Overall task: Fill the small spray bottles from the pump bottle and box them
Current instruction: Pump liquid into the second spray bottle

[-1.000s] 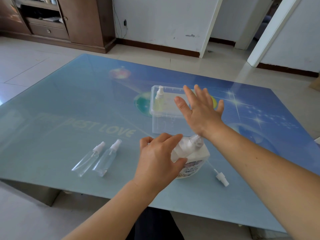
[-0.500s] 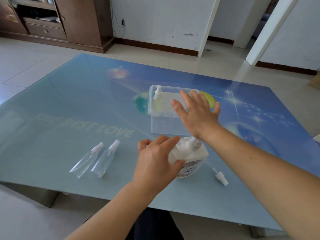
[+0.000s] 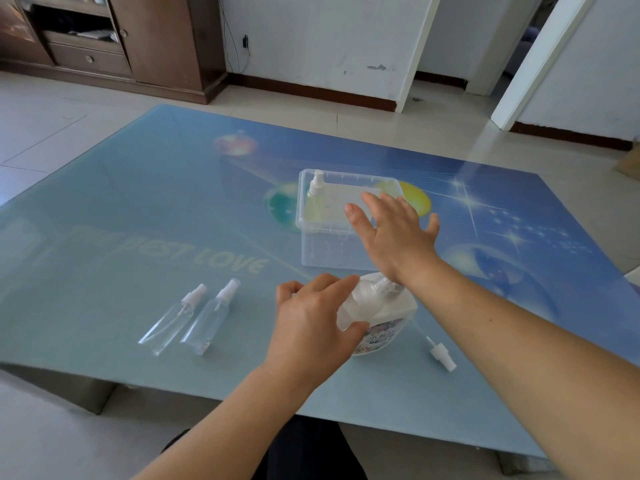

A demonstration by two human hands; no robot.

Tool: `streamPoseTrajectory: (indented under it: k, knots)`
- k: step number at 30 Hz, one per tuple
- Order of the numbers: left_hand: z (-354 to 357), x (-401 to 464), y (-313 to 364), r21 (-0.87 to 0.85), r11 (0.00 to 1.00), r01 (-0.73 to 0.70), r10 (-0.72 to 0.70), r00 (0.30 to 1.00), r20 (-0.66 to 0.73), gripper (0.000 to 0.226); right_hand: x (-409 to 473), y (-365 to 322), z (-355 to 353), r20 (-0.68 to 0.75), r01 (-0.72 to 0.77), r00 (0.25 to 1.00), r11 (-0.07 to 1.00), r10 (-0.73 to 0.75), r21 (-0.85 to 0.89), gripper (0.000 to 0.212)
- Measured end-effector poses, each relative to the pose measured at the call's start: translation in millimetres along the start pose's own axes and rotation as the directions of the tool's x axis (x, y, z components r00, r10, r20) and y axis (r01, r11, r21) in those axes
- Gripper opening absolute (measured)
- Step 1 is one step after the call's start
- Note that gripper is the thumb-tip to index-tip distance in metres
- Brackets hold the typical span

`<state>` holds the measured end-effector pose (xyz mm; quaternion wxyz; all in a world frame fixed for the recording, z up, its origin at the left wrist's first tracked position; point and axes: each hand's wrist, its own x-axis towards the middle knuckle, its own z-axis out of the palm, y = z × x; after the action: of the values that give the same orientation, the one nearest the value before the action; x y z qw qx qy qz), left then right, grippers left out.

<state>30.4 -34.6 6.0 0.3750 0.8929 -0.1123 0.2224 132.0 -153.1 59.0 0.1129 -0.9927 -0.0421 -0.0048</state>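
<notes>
Left grip (image 3: 311, 327) was curled round the side of the pump bottle (image 3: 379, 315), thumb on the near side and fingers over the shoulder, so that bottle was pinned upright near the front edge of the desk (image 3: 104, 237). Just right of it a loose white spray head (image 3: 440, 356) with its thin dip tube lay flat on the glass, not touching anything as far as I could see. Over on the left, two small clear spray bottles (image 3: 188, 320) lay on their sides, side by side, caps pointing away from me, both looking empty. A bit further back the right grip (image 3: 394, 230) was spread flat, fingers straight and fanned, holding nothing, over the near right part of the clear plastic box (image 3: 320, 247); couldn't tell if the palm was actually touching the rim or just above it. Inside the box, against its left wall, one capped spray bottle (image 3: 315, 202) with yellowish liquid stood leaning. Way at the back there was a dark wood cabinet (image 3: 162, 43) against the white wall.
</notes>
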Motion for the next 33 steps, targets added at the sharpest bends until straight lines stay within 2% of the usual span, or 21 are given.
streamPoseTrajectory:
  k: [5,16,24,33]
  knots:
    - [-4.2,8.9,7.3,0.027,1.000,0.002,-0.002,1.000,0.024,0.048,3.9,-0.7,-15.2,-0.038,0.030,0.999,0.999,-0.032,-0.035,0.067]
    - [-0.3,2.6,0.0,0.010,1.000,0.000,0.000,1.000,0.009,0.049,-3.6,-3.8,-4.1,-0.021,0.008,1.000,1.000,-0.008,-0.006,0.061]
    - [-4.7,9.7,5.8,0.019,1.000,-0.012,0.012,1.000,0.021,0.048,-0.3,-3.2,-19.3,-0.050,0.018,0.999,0.999,-0.016,0.034,0.062]
    - [0.3,4.4,-2.1,-0.015,1.000,-0.012,0.012,1.000,0.019,0.043,-3.9,-2.0,-3.8,-0.047,-0.029,0.998,0.998,0.032,0.063,0.060]
